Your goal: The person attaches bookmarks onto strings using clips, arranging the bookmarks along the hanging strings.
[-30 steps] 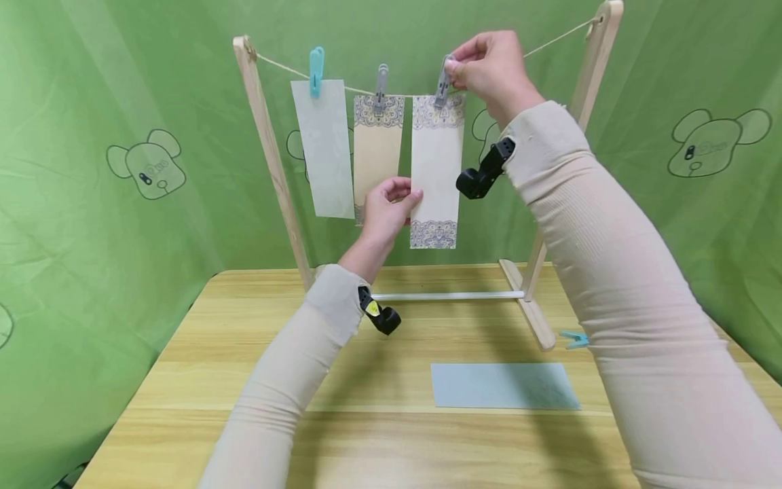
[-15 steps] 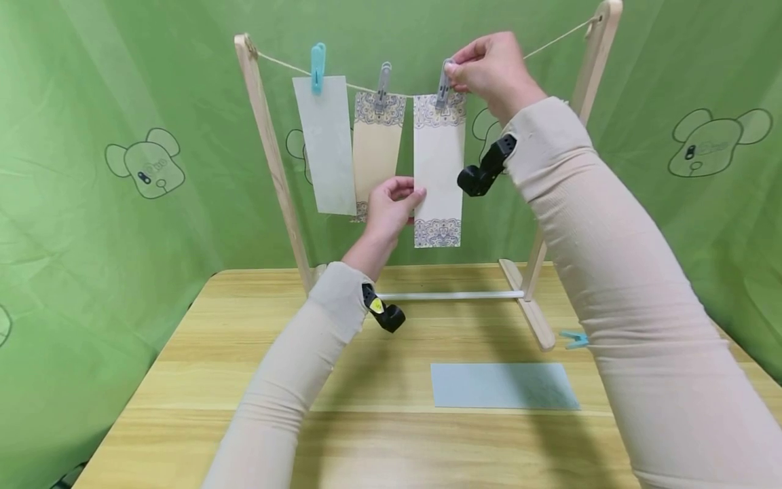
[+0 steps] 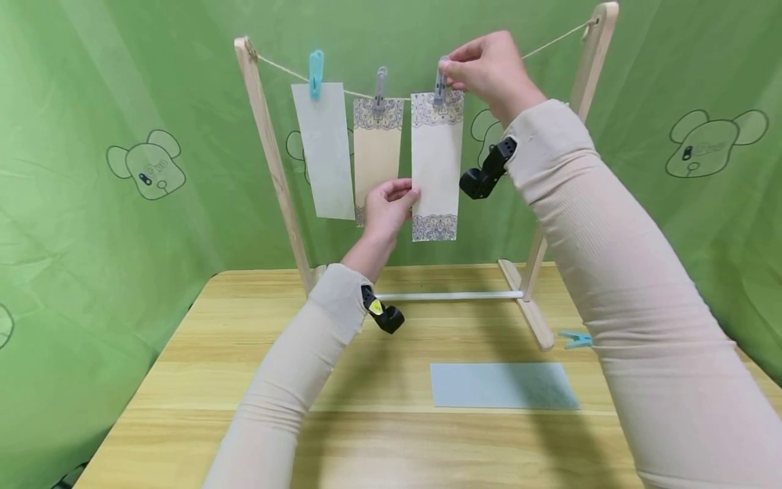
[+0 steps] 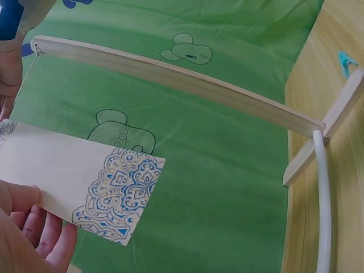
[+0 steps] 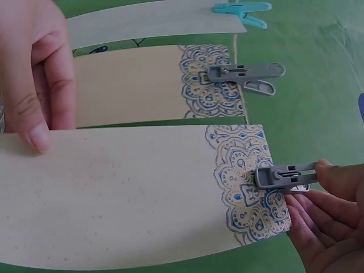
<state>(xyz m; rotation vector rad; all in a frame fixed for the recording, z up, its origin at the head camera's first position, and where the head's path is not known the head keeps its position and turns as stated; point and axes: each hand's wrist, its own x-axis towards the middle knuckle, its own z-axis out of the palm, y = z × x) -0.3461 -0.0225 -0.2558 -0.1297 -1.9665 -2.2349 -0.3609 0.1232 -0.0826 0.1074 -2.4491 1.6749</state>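
A white paper strip with blue patterned ends (image 3: 436, 163) hangs upright at the string. My left hand (image 3: 386, 212) pinches its left edge between thumb and fingers, below mid-height. At its top edge sits a grey clothespin (image 5: 287, 177), whose handles my right hand (image 3: 493, 73) pinches between thumb and fingers. To the left, a tan patterned strip (image 3: 377, 149) hangs under another grey clothespin (image 3: 381, 89), partly behind my left hand. Farther left, a pale plain strip (image 3: 324, 153) hangs from a blue clothespin (image 3: 315, 75).
The string (image 3: 281, 66) runs between two wooden posts (image 3: 269, 149) joined low down by a white rod (image 3: 449, 296). A light blue paper strip (image 3: 504, 385) lies on the wooden table (image 3: 232, 380). A blue clothespin (image 3: 575, 339) lies beside the stand's right foot (image 3: 528, 309). Green cloth (image 3: 73, 258) surrounds everything.
The white patterned strip's lower end has risen slightly, while the other hanging strips and the string have dipped a little compared with half a second ago. Both hands keep their pinches.
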